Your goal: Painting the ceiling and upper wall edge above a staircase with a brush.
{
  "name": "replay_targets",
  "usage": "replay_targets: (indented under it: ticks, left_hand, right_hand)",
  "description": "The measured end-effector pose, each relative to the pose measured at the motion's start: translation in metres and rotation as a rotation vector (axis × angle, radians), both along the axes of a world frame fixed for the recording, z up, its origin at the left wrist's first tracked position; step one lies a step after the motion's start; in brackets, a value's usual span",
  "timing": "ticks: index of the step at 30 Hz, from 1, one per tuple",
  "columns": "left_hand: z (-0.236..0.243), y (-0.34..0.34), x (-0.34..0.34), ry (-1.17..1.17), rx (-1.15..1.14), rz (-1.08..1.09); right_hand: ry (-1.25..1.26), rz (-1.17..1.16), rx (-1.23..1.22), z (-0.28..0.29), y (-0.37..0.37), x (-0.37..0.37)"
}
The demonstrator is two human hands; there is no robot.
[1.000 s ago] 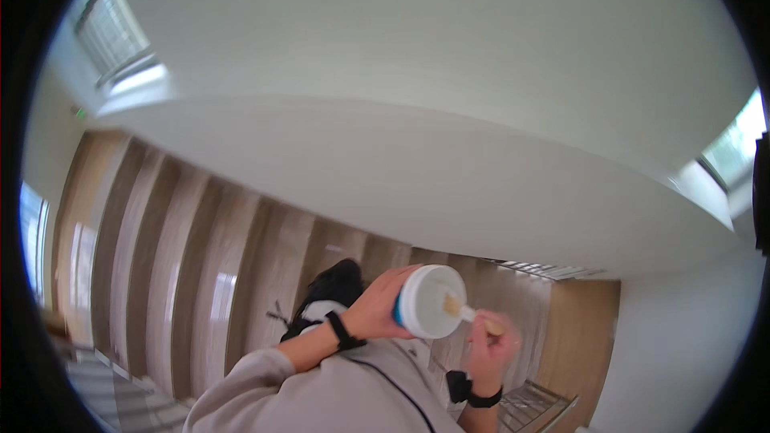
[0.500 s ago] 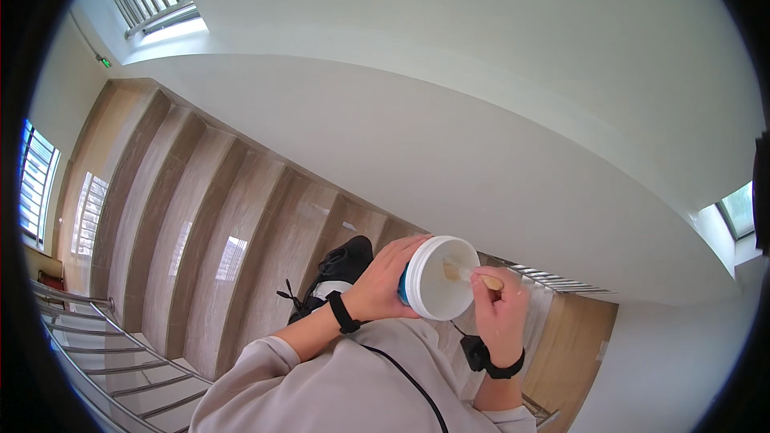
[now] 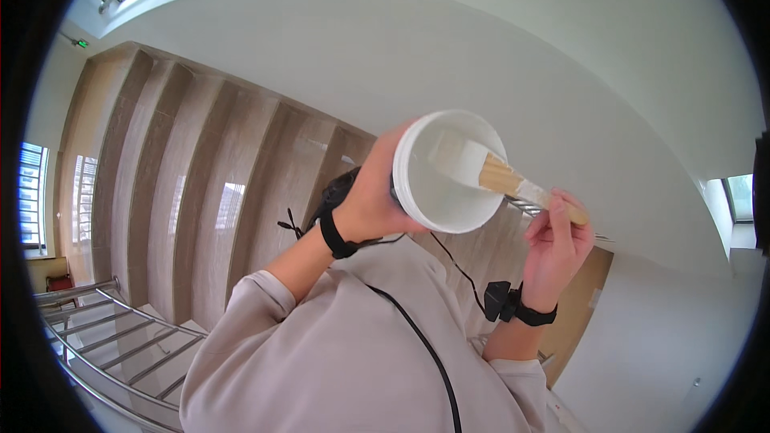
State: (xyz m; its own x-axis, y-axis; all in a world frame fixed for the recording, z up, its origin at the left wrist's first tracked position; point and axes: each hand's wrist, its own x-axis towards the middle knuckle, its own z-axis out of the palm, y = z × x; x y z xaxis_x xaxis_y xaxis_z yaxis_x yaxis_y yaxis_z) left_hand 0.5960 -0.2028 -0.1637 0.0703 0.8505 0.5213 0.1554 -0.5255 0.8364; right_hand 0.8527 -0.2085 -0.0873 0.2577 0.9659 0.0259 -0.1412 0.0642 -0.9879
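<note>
Pinching a brush (image 3: pixel 501 176) in the fingers (image 3: pixel 559 212) of the right hand (image 3: pixel 561 248); holding its bristles (image 3: pixel 461 160) at the open mouth of a white tub (image 3: pixel 437 204); gripping the tub's side in the left hand (image 3: pixel 373 196); cannot make out any label behind that palm

mild daylight reached me through windows (image 3: pixel 32 192) at left, upper left and right, whitest at the panes. it left pale glare on the polished stairs (image 3: pixel 188 152) and faint grey shading inside the white tub (image 3: pixel 425 184). my left hand (image 3: pixel 370 196) and right hand (image 3: pixel 559 252) looked crisp. the wall (image 3: pixel 321 40) bowed into an arc, and black swallowed the corners of my view.
</note>
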Motion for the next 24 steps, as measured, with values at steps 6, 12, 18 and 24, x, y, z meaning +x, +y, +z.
replay_targets:
  ticks: [6,12,18,24]
  left_hand:
    - [0.003,0.007,-0.014,-0.007,-0.013,0.024]
    - [0.002,-0.001,-0.044,0.135,-0.037,0.085]
    - [0.012,0.009,-0.099,-0.089,-0.104,0.094]
    - [0.103,0.087,-0.182,-0.09,0.001,0.061]
  right_hand:
    - [0.031,-0.007,0.034,-0.003,0.016,-0.012]
    - [-0.003,0.077,0.088,-0.024,0.019,-0.027]
    - [0.44,0.069,-0.084,-0.01,0.038,-0.089]
    - [0.701,0.149,-0.002,0.032,0.092,-0.172]
